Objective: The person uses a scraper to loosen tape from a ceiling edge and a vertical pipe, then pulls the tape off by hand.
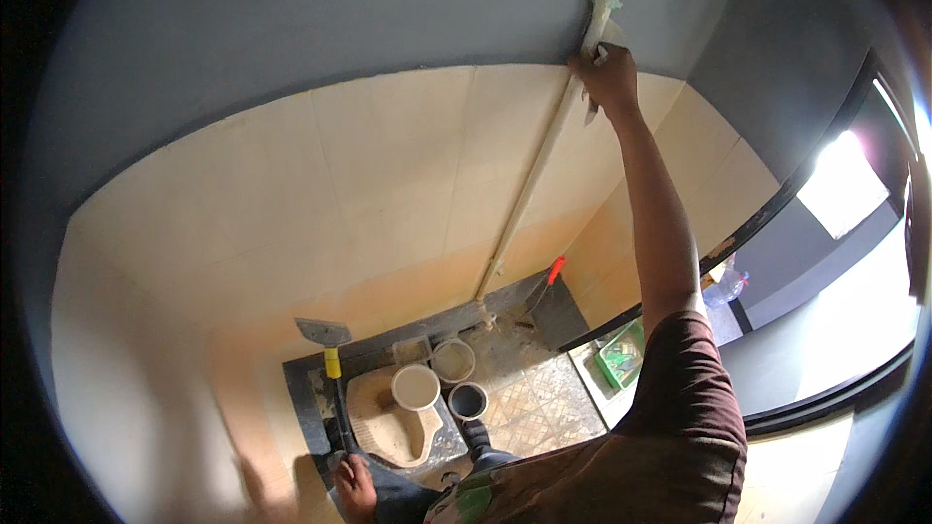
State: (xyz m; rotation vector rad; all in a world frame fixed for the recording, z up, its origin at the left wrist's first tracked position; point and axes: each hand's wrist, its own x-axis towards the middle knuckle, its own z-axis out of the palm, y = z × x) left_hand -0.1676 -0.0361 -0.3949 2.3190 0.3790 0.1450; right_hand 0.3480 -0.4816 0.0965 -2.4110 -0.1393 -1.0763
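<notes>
Pressing a pale folded sheet [589,111] to the white wall pipe [544,150] with the right hand [604,73]; fingers bent around it, can't tell if it's paper or cloth. The pipe runs down the far wall at right, grey paint above, cream tiles below. Left hand [355,487], near side at left, looks closed on the black handle of a broad-blade scraper [333,363]; exact grip unclear. Squat toilet [374,412] just right of the scraper, white bucket [416,386] over it, dark-filled bucket [468,402] nearer and right.
</notes>
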